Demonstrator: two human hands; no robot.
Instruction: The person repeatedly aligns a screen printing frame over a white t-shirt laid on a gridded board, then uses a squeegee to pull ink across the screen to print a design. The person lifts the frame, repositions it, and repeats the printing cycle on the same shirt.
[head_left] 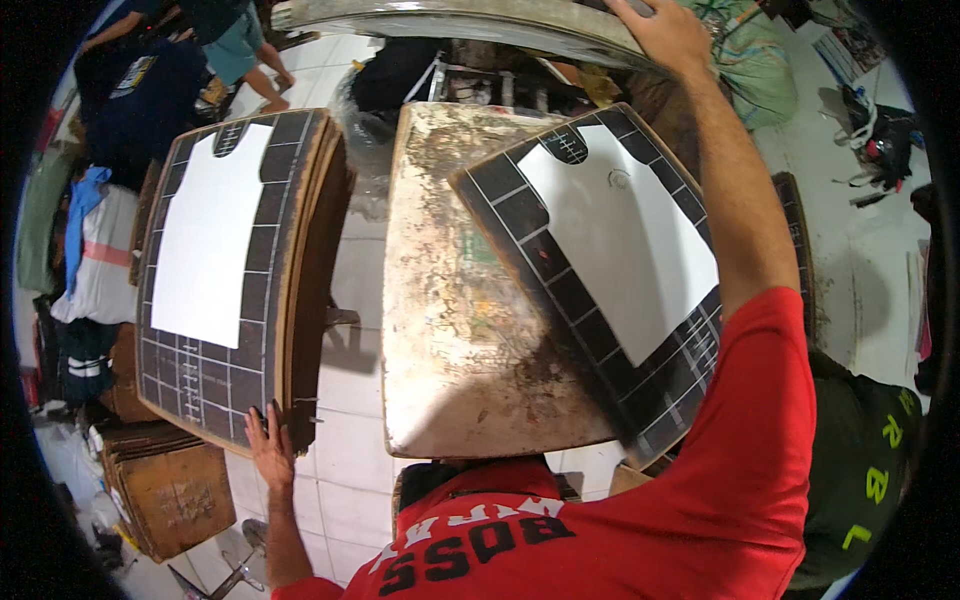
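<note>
My left hand [270,447] rests with fingers stretched on the near right corner of a stack of dark boards [265,300] at the left. On top of the stack lies a white cut piece [205,240], shaped like a shirt front with a neck notch. My right arm reaches far forward, and my right hand [668,38] is closed on a long, worn, whitish frame bar [470,28] at the far edge. Below that arm, a dark board [590,300] with white grid lines lies turned askew, carrying a second white shirt-shaped piece [630,230].
A paint-stained table [450,300] stands in the middle under the tilted board. Brown boards [180,495] are stacked at the lower left. Another person's legs [262,75] show at the far left. Green sacks [765,75] and dark cloth [850,470] lie to the right.
</note>
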